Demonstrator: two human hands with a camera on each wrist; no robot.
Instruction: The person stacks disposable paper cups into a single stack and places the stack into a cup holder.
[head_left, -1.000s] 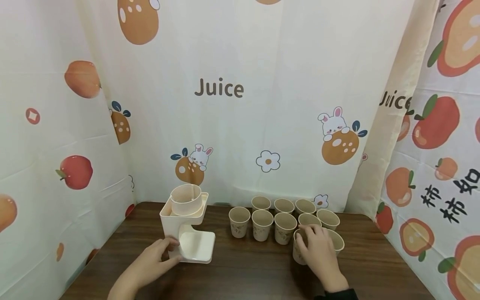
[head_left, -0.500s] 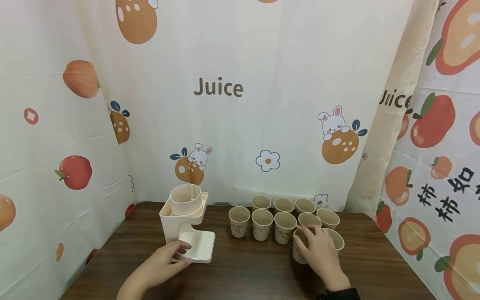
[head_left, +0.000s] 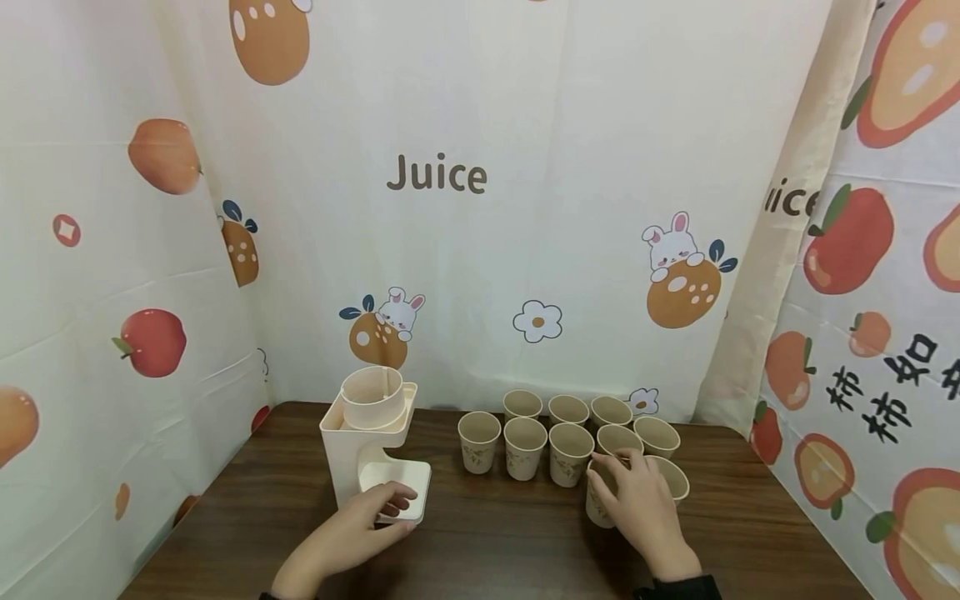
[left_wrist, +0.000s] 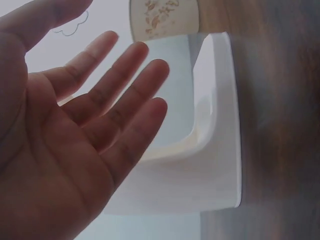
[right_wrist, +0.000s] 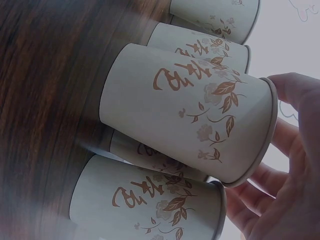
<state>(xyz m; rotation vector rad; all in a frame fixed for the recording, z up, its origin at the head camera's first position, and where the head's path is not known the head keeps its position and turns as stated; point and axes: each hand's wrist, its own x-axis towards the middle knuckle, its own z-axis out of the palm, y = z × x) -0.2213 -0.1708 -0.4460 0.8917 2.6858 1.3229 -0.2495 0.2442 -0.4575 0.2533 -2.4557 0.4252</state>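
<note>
A cream stand [head_left: 342,462], shaped like a small coffee machine, is at the left, with a round cup-like top [head_left: 371,400] and a flat square base [head_left: 386,473]. My left hand [head_left: 352,533] hovers over the front of that base with fingers spread and nothing held; the left wrist view shows its bare palm beside the white frame [left_wrist: 175,185]. At the right, my right hand [head_left: 641,504] grips the rim of the front paper cup [right_wrist: 185,110], which has brown flower print. Thumb and fingers reach around its rim, and the cup stands upright.
Several more matching paper cups [head_left: 525,446] stand close together behind and beside the gripped one. The dark wooden table [head_left: 495,542] reaches back to a fruit-print curtain [head_left: 465,250], with more curtain on both sides.
My left hand has moved right, from the stand's column to over the front of its base. My right hand stays at the same cup.
</note>
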